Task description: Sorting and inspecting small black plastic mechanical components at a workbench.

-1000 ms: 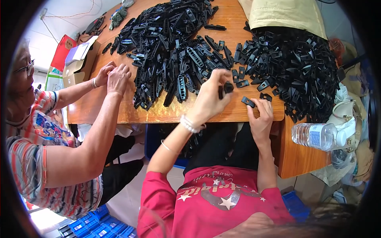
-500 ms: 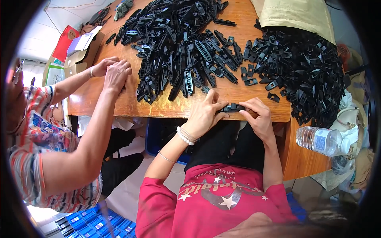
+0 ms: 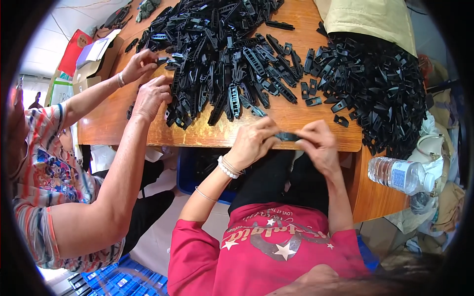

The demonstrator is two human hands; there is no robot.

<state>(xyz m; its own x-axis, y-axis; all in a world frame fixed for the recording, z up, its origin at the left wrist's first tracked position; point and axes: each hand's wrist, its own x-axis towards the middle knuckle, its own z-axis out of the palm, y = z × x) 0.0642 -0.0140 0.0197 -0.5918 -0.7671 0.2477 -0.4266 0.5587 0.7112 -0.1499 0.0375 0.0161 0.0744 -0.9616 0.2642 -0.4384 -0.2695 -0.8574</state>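
Note:
A small black plastic part [image 3: 288, 136] is held level between my two hands, over the front edge of the wooden table. My left hand [image 3: 254, 141] pinches its left end with thumb and fingers. At the other end my right hand [image 3: 318, 143] is closed on it, somewhat blurred by motion. Just beyond my left hand lies the near edge of a big heap of long black slotted plastic strips [image 3: 234, 101]. Farther right spreads a second heap of small black plastic pieces [image 3: 380, 84], a few of them loose near my right hand.
At the left a co-worker's hands [image 3: 153, 96] reach into the strips. A beige sack [image 3: 365, 19] lies behind the right heap. A clear plastic bottle [image 3: 400, 173] rests at the right. A blue bin [image 3: 186, 170] stands under the table; a cardboard box [image 3: 96, 69] sits far left.
My right hand has shifted slightly and blurs with motion, while the black part stays between my hands. The co-worker's hands have parted and moved to the strip heap.

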